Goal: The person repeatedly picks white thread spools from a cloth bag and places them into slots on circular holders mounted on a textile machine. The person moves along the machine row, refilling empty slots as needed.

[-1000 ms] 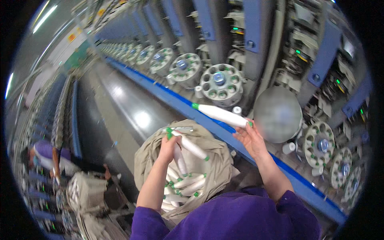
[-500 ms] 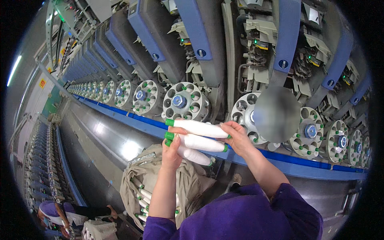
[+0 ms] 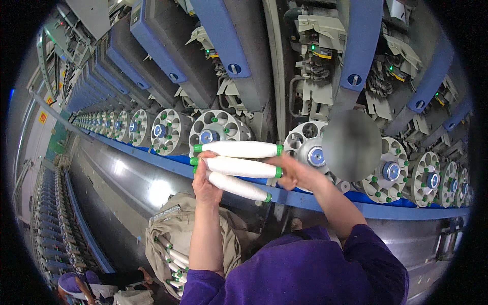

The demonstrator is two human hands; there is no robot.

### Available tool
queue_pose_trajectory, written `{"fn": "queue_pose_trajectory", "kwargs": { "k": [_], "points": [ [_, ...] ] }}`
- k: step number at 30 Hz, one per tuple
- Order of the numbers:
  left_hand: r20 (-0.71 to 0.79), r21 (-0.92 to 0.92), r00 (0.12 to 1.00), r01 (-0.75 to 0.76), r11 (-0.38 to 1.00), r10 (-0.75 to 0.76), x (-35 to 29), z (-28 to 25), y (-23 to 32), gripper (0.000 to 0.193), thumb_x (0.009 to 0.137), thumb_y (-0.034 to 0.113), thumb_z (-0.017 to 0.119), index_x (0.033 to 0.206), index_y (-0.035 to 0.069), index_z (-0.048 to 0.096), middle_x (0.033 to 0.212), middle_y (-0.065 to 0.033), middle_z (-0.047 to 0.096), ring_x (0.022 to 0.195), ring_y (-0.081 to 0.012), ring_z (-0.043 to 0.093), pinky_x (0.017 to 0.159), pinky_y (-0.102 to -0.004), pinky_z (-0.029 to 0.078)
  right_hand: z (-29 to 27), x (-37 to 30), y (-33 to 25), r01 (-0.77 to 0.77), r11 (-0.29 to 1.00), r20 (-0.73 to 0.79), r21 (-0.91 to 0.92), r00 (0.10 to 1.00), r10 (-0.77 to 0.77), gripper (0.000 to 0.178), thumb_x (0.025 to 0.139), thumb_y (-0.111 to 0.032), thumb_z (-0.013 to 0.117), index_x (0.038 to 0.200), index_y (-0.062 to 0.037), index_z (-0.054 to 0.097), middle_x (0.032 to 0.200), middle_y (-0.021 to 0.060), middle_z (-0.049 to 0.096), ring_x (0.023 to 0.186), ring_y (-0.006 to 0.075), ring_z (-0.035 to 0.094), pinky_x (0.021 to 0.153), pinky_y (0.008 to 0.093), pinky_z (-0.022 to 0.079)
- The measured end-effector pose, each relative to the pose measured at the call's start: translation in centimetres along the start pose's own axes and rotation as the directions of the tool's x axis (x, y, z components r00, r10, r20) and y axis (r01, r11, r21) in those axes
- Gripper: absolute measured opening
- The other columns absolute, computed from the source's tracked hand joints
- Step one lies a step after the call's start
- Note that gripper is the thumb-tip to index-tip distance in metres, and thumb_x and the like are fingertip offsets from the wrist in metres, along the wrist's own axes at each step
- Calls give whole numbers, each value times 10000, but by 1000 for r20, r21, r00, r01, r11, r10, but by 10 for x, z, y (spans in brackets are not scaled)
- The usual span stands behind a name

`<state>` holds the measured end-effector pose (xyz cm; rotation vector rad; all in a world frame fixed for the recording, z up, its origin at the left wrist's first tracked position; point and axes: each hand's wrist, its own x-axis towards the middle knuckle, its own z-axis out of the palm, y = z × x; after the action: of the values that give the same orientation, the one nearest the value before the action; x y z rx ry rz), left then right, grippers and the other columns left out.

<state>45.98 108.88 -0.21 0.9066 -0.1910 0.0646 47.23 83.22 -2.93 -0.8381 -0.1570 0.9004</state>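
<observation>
Three yarn bobbins (image 3: pixel 239 166), wound with white thread on green-ended tubes, lie one below another across my left hand (image 3: pixel 204 185). Its fingers and thumb are closed round their left ends, and the lowest bobbin slants down to the right. Beside their right ends is my right hand (image 3: pixel 297 173), smeared by motion; whether it holds anything cannot be made out. Just behind the hands stand a round magazine (image 3: pixel 195 133) with green tube tips in some pockets and, to the right, another round magazine (image 3: pixel 295 145) with dark pockets.
Below my left forearm sits a beige cloth sack (image 3: pixel 223 223) holding several more bobbins. A blue rail (image 3: pixel 325 202) runs along the machine front. More magazines stretch away on both sides. Another person (image 3: pixel 73 284) bends at lower left. A grey blurred patch hides part of the right side.
My right hand has come off the top bobbin's right end and moved slightly down. My left hand has shifted a little left with the three bobbins, and the view has turned slightly.
</observation>
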Motion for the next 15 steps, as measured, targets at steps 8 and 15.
{"fn": "queue_pose_trajectory", "kwargs": {
  "k": [8, 15],
  "points": [
    [44, 18, 996, 73, 997, -73, 17, -34, 2, 297, 938, 360, 425, 1032, 86, 491, 1040, -103, 529, 997, -231, 527, 870, -394, 444, -82, -42, 23, 340, 939, -425, -58, 842, -331, 407, 943, -370, 438, 605, -147, 400, 468, -77, 298, 367, 56, 265, 352, 218, 210],
    [65, 106, 992, 101, 989, -109, 25, -32, -19, 298, 933, 357, 431, 1029, 82, 496, 1005, -85, 529, 949, -212, 534, 838, -357, 446, -54, -41, 7, 626, 743, -756, -238, 361, -546, 205, 902, -279, 490, 749, -146, 517, 618, -42, 429, 478, 53, 342, 423, 199, 276]
  ]
}}
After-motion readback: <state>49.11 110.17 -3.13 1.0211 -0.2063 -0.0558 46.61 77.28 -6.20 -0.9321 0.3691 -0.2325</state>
